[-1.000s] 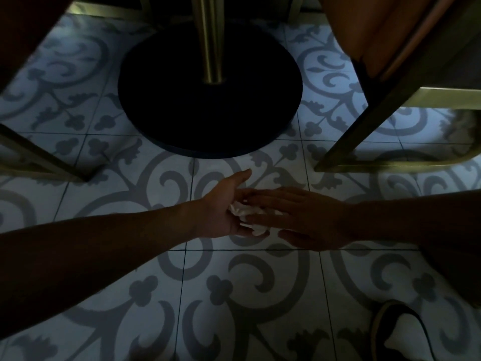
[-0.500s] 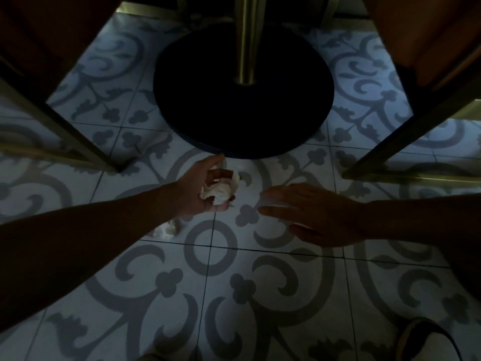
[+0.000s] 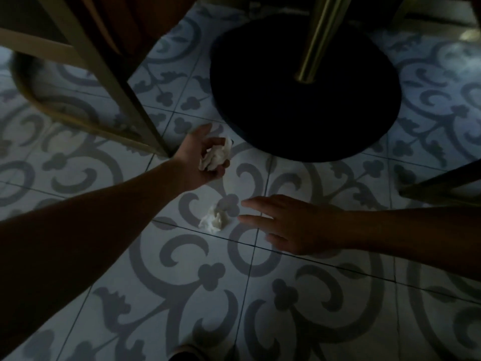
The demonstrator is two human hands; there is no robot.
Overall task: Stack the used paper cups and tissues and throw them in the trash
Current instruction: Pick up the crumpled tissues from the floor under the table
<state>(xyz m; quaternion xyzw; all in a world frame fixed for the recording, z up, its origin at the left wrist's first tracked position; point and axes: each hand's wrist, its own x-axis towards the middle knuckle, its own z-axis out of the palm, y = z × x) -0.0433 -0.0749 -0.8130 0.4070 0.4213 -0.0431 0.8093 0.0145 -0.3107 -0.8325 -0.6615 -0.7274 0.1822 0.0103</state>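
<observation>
Left hand (image 3: 201,158): clutching crumpled tissue (image 3: 217,155) | Right hand (image 3: 289,225): open, fingers extended beside second crumpled tissue (image 3: 212,221) lying on tiled floor (image 3: 182,295) | Round table base (image 3: 304,100) near

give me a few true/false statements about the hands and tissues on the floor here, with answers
1. The left hand holds a crumpled tissue. True.
2. The right hand is closed around a tissue. False: its fingers are spread open and it holds nothing.
3. A second tissue lies on the tiled floor, just ahead of the right hand's fingertips. True.
4. The loose tissue sits on top of the round black table base. False: it lies on the patterned tiles, apart from the base.
5. A paper cup stands beside the tissue on the floor. False: no cup is in view.
</observation>
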